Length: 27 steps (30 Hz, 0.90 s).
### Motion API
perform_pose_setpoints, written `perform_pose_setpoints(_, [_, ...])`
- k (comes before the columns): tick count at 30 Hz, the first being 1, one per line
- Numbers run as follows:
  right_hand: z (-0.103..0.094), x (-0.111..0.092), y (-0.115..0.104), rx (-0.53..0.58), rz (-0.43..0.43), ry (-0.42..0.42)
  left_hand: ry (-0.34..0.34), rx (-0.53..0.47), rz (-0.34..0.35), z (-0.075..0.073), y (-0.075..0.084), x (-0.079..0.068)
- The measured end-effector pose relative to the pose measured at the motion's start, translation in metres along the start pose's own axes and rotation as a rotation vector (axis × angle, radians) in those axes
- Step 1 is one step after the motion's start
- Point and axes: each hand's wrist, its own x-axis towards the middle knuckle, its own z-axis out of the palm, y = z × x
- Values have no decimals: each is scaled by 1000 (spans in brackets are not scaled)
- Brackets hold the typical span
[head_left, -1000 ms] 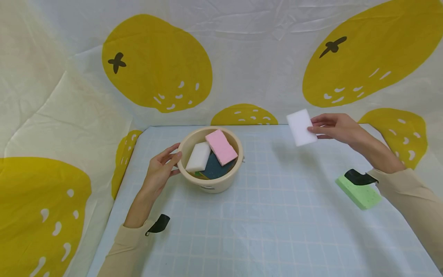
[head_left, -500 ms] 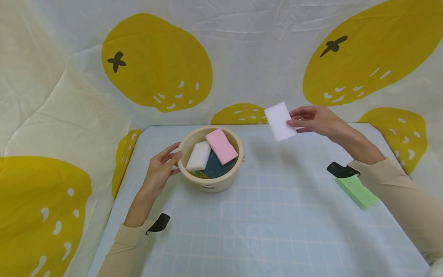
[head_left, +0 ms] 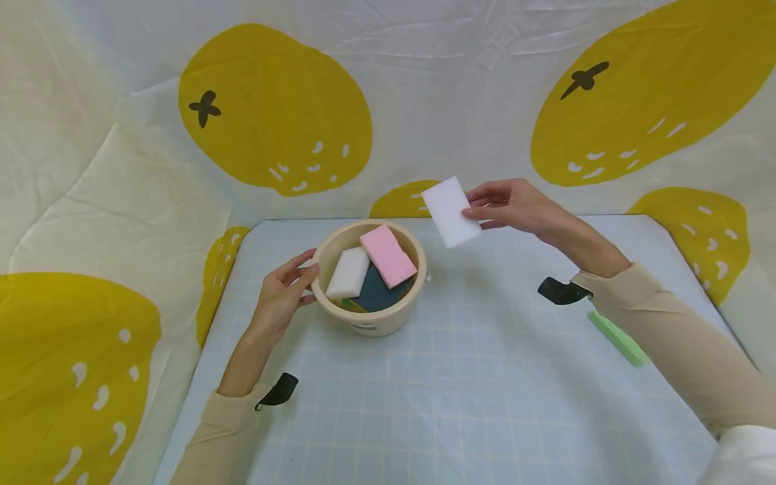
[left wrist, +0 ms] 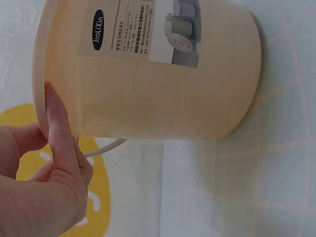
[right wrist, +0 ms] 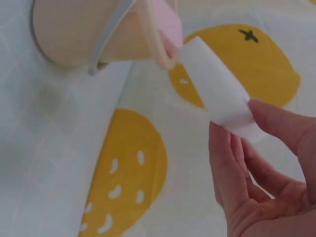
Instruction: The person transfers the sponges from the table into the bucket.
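Note:
A cream plastic bucket stands on the table, tilted slightly in the head view. My left hand pinches its rim from the left; in the left wrist view the fingers lie along the rim beside a printed label. Inside the bucket are a white sponge, a pink sponge and a dark blue flat piece. Up in the air to the right of the bucket, my right hand pinches another white sponge by its right edge.
A green sponge lies on the right of the table, partly covered by the right sleeve. The tabletop has a pale blue checked cover. A white curtain with yellow fruit prints hangs behind.
My right hand has carried the white sponge leftward and slightly up, closer to the bucket. The right sleeve now covers more of the green sponge. The left hand and bucket have stayed put.

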Motion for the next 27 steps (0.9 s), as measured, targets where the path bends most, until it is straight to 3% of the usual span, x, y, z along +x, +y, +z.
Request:
perform_pose_setpoints(20, [58,27,-30,94,-117,-122,-7,16,1,-2,0,0])
perform_pose_setpoints(27, [80,35,-40,53,-120,-169,-5,20,-9,-1,0,0])
